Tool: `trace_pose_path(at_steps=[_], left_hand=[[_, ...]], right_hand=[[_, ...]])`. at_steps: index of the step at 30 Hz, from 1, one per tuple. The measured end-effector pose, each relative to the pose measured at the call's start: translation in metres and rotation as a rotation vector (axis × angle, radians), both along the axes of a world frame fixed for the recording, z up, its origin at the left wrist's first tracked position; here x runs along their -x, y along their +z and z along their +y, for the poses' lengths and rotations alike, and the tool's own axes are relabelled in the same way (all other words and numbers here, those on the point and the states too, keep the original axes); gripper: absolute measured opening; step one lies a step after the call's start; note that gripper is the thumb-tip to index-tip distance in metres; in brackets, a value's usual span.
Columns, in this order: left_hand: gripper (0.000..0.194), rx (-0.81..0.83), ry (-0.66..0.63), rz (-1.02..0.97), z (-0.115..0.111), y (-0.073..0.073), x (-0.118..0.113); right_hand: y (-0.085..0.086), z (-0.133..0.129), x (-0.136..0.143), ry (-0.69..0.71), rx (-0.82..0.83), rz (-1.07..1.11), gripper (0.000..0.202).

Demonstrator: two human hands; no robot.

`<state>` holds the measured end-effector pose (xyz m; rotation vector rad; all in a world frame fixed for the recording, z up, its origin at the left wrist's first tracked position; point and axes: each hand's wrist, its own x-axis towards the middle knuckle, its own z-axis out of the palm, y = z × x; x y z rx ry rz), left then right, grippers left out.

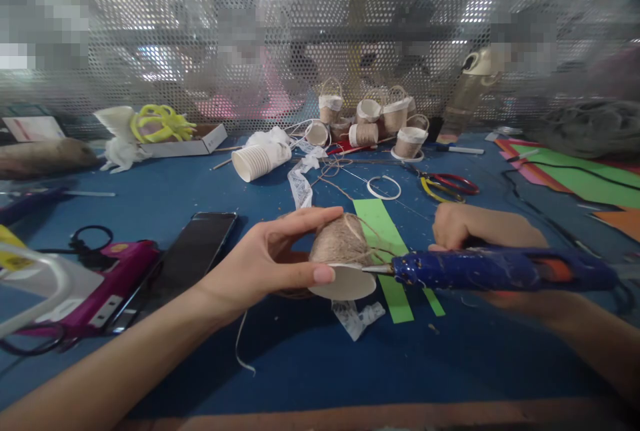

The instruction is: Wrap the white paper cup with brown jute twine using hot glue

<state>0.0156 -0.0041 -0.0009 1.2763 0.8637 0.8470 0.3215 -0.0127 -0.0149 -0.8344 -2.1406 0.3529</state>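
Observation:
Tilted on its side, a paper cup (345, 254) wrapped in brown twine sits in the grip of my left hand (270, 251), thumb near the rim and fingers over the top. Its white rim faces me. My right hand (480, 227) is closed around a blue hot glue gun (480, 269), and the metal nozzle points left at the cup's rim. Loose twine strands run off the cup's right side. Behind the cup lies a light green paper strip (387, 237). A scrap of white lace (355, 317) rests just below the cup.
Twine-wrapped small baskets (395, 114) and a stack of paper cups (260, 159) stand at the back. Scissors (445, 185) lie behind my right hand. At left are a phone (200, 251) and a magenta power strip (115, 284). Coloured paper sheets (575, 171) lie right.

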Motion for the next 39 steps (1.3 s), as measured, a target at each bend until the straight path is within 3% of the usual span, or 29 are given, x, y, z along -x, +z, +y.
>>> trace_pose_path(at_steps=[7, 23, 32, 39], left_hand=[[0.057, -0.028, -0.012, 0.016, 0.001, 0.000, 0.000], [0.066, -0.021, 0.025, 0.098, -0.002, 0.001, -0.001], [0.058, -0.184, -0.078, 0.099, 0.004, -0.008, 0.002], [0.066, -0.084, -0.038, 0.111, 0.004, -0.003, 0.003]], right_hand=[[0.000, 0.000, 0.002, -0.007, -0.015, -0.017, 0.029], [0.002, 0.001, 0.004, 0.003, -0.012, -0.026, 0.029], [0.004, -0.001, 0.004, 0.010, 0.004, -0.021, 0.029], [0.004, -0.001, 0.003, -0.010, -0.016, -0.027, 0.029]])
